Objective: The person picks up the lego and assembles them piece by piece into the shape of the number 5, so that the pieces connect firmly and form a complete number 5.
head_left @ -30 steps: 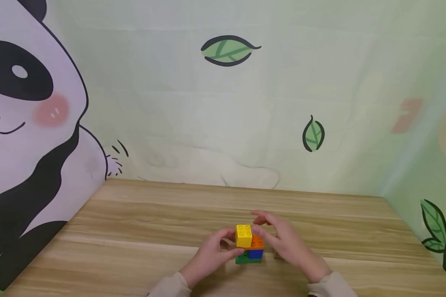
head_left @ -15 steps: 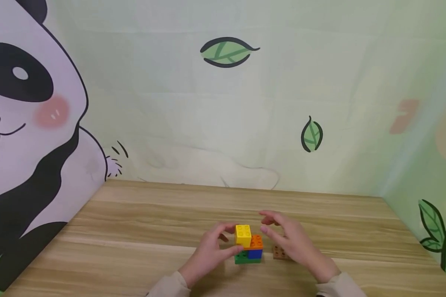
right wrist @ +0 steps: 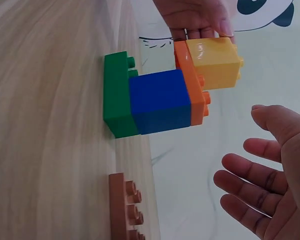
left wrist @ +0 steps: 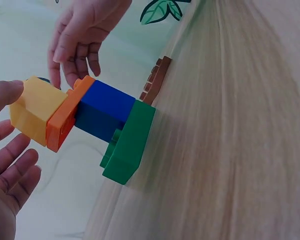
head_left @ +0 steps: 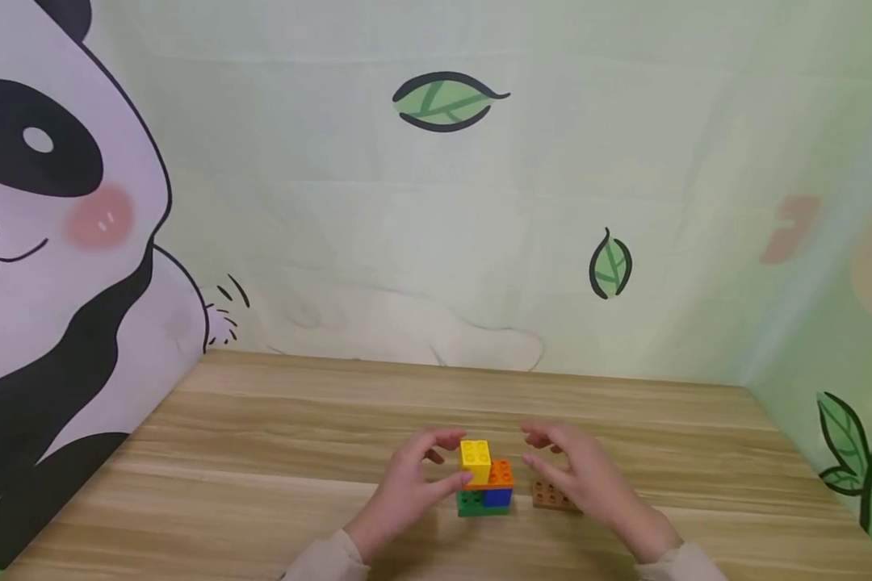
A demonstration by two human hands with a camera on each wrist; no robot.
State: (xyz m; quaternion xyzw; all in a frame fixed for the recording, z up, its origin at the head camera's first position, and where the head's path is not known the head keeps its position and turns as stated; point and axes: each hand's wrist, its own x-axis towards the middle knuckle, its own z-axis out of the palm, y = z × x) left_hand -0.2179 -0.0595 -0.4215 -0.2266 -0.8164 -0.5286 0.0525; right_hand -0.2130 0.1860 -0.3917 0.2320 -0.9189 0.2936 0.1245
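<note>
A small tower of toy building bricks stands on the wooden table: a green brick (head_left: 472, 509) lowest, a blue brick (head_left: 497, 497) on its right part, a flat orange brick (head_left: 502, 473) above, and a yellow brick (head_left: 475, 463) on top at the left. My left hand (head_left: 411, 478) is around the yellow brick's left side, thumb tip right at it, the other fingers spread loosely and apart from it in the left wrist view. To the right of the tower, my right hand (head_left: 593, 474) hovers with relaxed fingers, holding nothing, over a brown brick (head_left: 550, 495) that it partly hides.
The wooden table (head_left: 298, 420) runs back to a pale green cloth backdrop (head_left: 320, 202) with leaves and a large panda (head_left: 51, 242) printed on it. The backdrop also borders the table on the left and right.
My right hand has drawn away to the right from the tower, uncovering more of the brown brick. My left fingers have loosened and spread from the yellow brick. The tower stands as before.
</note>
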